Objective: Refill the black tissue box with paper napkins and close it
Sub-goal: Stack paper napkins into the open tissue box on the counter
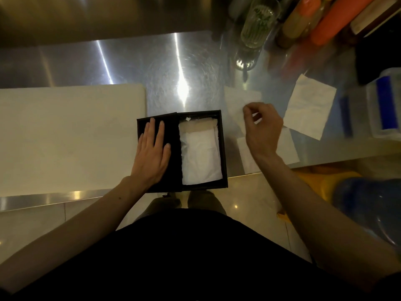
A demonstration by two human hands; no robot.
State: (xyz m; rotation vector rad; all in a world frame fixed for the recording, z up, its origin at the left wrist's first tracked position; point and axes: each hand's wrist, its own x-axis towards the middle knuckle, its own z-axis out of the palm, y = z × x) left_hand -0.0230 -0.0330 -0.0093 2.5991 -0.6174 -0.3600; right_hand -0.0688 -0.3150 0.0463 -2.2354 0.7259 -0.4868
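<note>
A commercial kitchen — steel counter (152, 68), white cutting board (65, 135), sauce bottles (303, 20).

The brushed metal surface (130, 61) is gleaming glossily, the black tissue box (223, 153) is looking matt, and the white paper napkins (199, 157) are showing soft crinkles.

Orange bottles (325, 20) and a glass bottle (258, 25) blurred and cropped at the top edge, blue-trimmed tub (384, 103) smeared at the right edge, white board (65, 135) cut off at left, right hand (262, 129) covering part of a napkin (240, 101), its pinch unclear.
</note>
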